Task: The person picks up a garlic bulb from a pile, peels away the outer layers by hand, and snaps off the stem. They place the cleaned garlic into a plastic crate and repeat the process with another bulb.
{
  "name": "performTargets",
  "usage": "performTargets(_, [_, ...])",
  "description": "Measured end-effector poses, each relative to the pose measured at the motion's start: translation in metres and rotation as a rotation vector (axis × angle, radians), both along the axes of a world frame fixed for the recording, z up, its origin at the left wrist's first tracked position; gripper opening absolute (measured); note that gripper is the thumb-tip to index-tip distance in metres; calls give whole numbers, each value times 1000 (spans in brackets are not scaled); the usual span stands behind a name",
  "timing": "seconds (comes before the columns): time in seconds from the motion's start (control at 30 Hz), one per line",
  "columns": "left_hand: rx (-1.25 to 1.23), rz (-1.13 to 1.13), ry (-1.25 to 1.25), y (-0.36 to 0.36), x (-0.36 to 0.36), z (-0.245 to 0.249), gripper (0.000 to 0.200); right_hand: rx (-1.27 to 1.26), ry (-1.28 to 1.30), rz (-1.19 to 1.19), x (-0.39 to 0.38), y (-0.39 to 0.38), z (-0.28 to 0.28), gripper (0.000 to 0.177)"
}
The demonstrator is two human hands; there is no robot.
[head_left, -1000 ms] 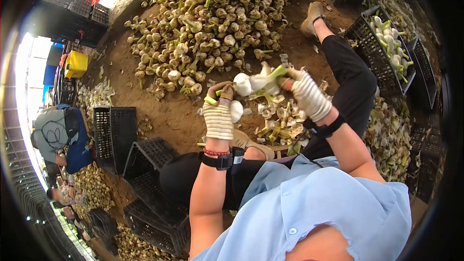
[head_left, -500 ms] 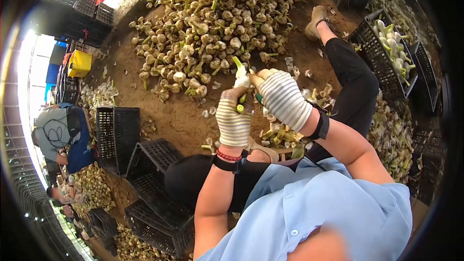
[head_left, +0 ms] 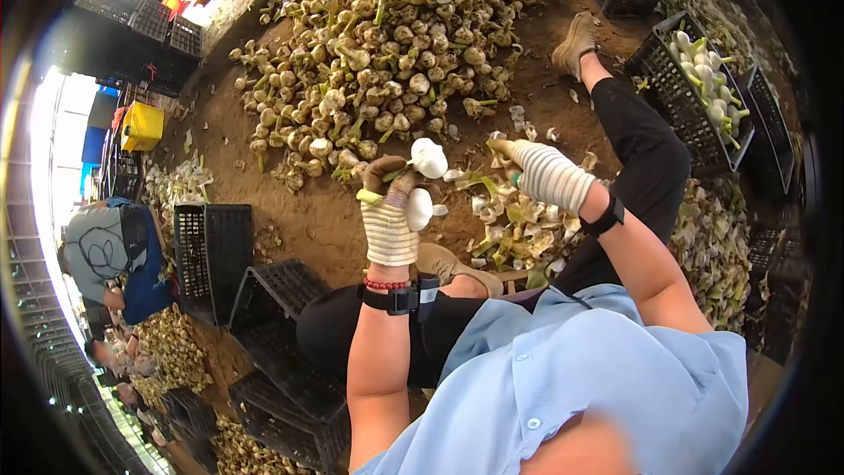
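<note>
My left hand (head_left: 391, 211), in a striped glove with brown-stained fingers, is closed on white garlic bulbs. One clean garlic bulb (head_left: 428, 158) stands out past the fingertips, and a second garlic bulb (head_left: 419, 209) shows beside the palm. A cut green stem (head_left: 369, 197) pokes out on the other side of this hand. My right hand (head_left: 549, 174), gloved alike, is apart from the left with its fingers curled. A small teal-green piece shows at its palm side; what it belongs to is hidden. Peeled skins and stem scraps (head_left: 523, 233) lie below the right hand.
A large heap of untrimmed garlic (head_left: 387, 44) covers the ground ahead. To the right, a black crate (head_left: 694, 92) holds clean bulbs. Black crates (head_left: 215, 251) stand at left, near a bent-over person (head_left: 114, 255) and a yellow container (head_left: 142, 127).
My hands have separated: the left moved left and down, the right moved right. Two clean white bulbs now show at the left hand, where one was partly visible between both hands.
</note>
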State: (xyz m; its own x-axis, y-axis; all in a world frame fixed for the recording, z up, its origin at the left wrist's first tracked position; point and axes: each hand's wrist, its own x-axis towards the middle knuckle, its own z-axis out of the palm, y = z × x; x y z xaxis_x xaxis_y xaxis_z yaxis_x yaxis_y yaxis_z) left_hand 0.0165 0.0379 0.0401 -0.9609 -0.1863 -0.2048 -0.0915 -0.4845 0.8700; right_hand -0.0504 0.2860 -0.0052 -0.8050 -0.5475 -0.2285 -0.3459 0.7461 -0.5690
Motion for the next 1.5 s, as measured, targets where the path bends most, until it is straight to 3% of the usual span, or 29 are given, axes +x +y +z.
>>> performTargets(0.03, [-4, -11, 3, 5, -2, 5, 23, -261, 101, -45, 1, -2, 15, 44])
performTargets(0.07, [62, 2, -55, 10, -4, 12, 23, -329, -123, -104, -2, -4, 40, 44])
performTargets(0.1, [127, 17, -110, 15, -7, 18, 23, -336, -115, -115, -3, -5, 44, 44])
performTargets(0.17, [181, -8, -117, 16, -12, 10, 21, -699, -547, -276, -8, 0, 50, 43])
performTargets(0.2, [171, 22, -116, 20, -13, 3, 19, -677, -336, -236, -10, 4, 46, 45])
performTargets(0.23, [167, 44, -106, 27, -18, 1, 17, -801, -403, -246, -5, 1, 47, 52])
performTargets(0.3, [82, 37, -152, 55, -25, 7, 14, -1373, -565, -335, 14, -13, 29, 57])
performTargets(0.37, [-255, -27, -126, 72, -36, -32, 24, -1573, -876, -541, 27, -20, 14, 53])
performTargets(0.43, [-298, -151, -43, 110, -34, -14, 37, -1706, -1275, -699, 24, -21, -6, 44])
performTargets(0.47, [-384, -165, -3, 120, -37, -17, 49, -1948, -1433, -555, 16, -13, -17, 42])
performTargets(0.5, [-417, -214, 161, 120, -43, -30, 57, -1893, -1478, -854, 12, -3, -29, 42])
performTargets(0.6, [-279, -183, 155, 121, -57, -18, 54, -1837, -1333, -1127, -31, 47, -48, 44])
performTargets(0.63, [-144, -193, 4, 118, -60, -2, 50, -2095, -1445, -1102, -67, 78, -77, 43])
performTargets(0.67, [-181, -197, 6, 113, -65, -8, 49, -2024, -1030, -1264, -104, 100, -64, 39])
performTargets(0.7, [-220, -194, 7, 108, -69, -16, 47, -1967, -794, -1132, -138, 135, -24, 24])
performTargets(0.73, [-201, -203, 9, 108, -72, -22, 46, -2214, -764, -892, -178, 155, 1, 17])
performTargets(0.77, [-186, -203, 9, 108, -73, -25, 46, -2128, -750, -1116, -202, 170, 46, 20])
performTargets(0.8, [-252, -222, -16, 109, -73, -19, 46, -2065, -222, -686, -248, 200, 37, 24])
performTargets(0.83, [-171, -231, -74, 111, -75, -18, 47, -2560, -922, -383, -273, 230, 50, 32])
performTargets(0.87, [-172, -220, -67, 112, -75, -24, 47, -1977, -406, -1378, -266, 208, 106, 55])
performTargets(0.9, [-169, -209, -59, 111, -76, -29, 48, -1968, -471, -1266, -281, 219, 102, 64])
performTargets(0.97, [-262, -201, 52, 108, -75, -28, 46, -1735, -266, -1079, -284, 217, 69, 53])
performTargets(1.03, [-298, -231, 51, 101, -74, -22, 40, -1730, -415, -835, -278, 213, -3, 34])
performTargets(1.1, [-280, -219, 30, 95, -70, -17, 29, -1575, -413, -949, -192, 126, 17, 16])
performTargets(1.17, [-323, -177, 80, 91, -66, -9, 19, -1404, -652, -776, -131, 75, 5, 17])
performTargets(1.33, [-291, 13, -43, 53, -46, 28, 16, -1629, -1215, -541, -31, -28, 36, 35])
performTargets(1.4, [-385, 228, 102, 31, -40, 21, 17, -1718, -1385, -435, -12, -49, 42, 41])
performTargets(1.5, [-208, 321, 85, 9, -16, 35, 18, -1615, -1657, -333, 9, -58, 72, 55])
